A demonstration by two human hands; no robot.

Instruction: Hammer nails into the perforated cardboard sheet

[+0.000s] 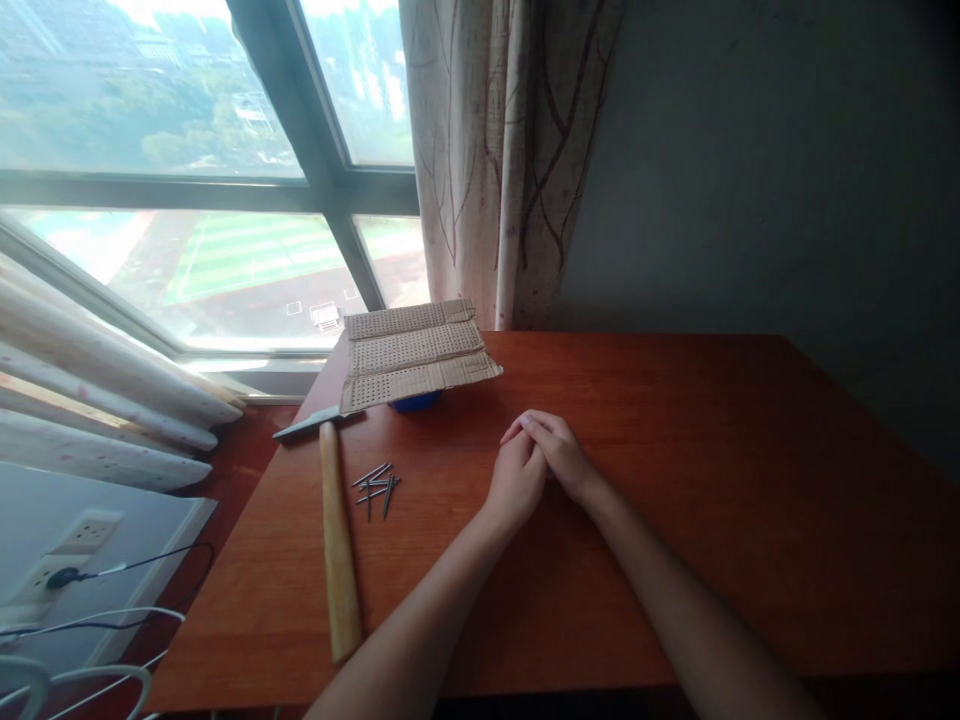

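Note:
My left hand (517, 476) and my right hand (561, 456) are clasped together above the middle of the wooden table (675, 440). The right fingers lie over the left ones, and no object shows between them. To the left is a loose pile of several metal nails (377, 484). Beyond the nails lies a hammer (340, 540), its wooden handle toward me and its metal head near the table's left edge. A perforated sheet of cardboard (416, 350) rests at the back left on a blue object (417, 402), which is mostly hidden underneath.
A window (322, 190) and patterned curtains (472, 150) stand behind the table's left side. Below the left edge, a plug (66, 577) sits in a wall socket, with cables (112, 625) hanging nearby. A grey wall (750, 170) rises behind the right side.

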